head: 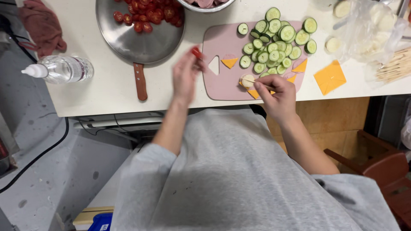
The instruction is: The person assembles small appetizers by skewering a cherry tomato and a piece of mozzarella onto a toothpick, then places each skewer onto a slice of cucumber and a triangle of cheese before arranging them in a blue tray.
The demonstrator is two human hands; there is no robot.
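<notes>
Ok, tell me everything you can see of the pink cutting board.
The pink cutting board is a flat, rounded-corner slab, plastic by its look, lying on the white counter near its front edge. A triangular hole pierces its left side. A heap of cucumber slices covers its upper right, spilling past the edge; orange cheese triangles lie on it. The right hand rests over its lower right corner; the left hand is blurred beside its left edge.

Matt pink plastic cutting board [224, 81]; brushed metal pan [128, 38], wooden handle [140, 82].
</notes>
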